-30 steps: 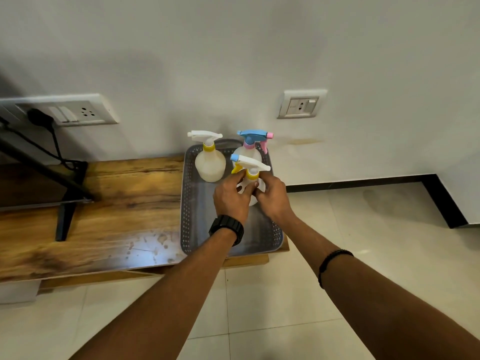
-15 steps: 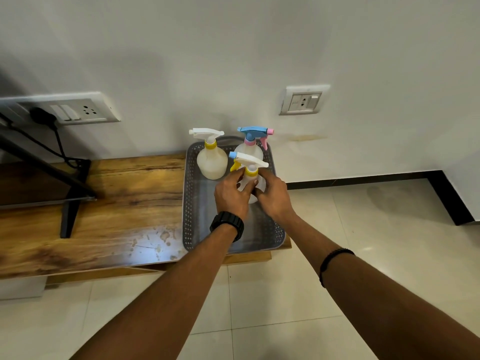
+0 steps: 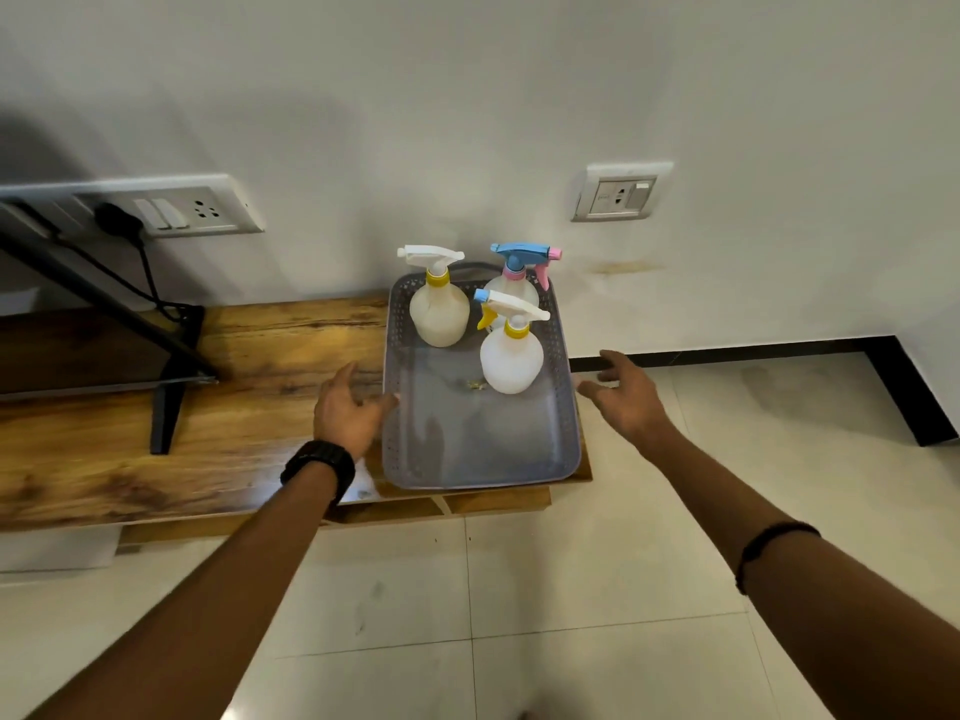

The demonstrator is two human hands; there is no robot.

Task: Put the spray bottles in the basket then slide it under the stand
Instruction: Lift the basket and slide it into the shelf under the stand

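Note:
A grey perforated basket rests on the right end of a low wooden stand. Three spray bottles stand upright in its far half: a cream one with a white and yellow head, one with a blue and pink head behind, and a white one with a white and yellow head nearest me. My left hand hovers open at the basket's left rim, fingertips touching or almost touching it. My right hand is open just right of the basket, apart from it.
A black screen foot and its cable stand on the stand's left part. Two wall sockets sit above. The stand's open shelf space shows below its top. Pale tiled floor spreads to the right, edged by dark skirting.
Both hands have let go of the nearest white bottle and spread outward to the basket's two sides. That bottle now stands alone in the basket.

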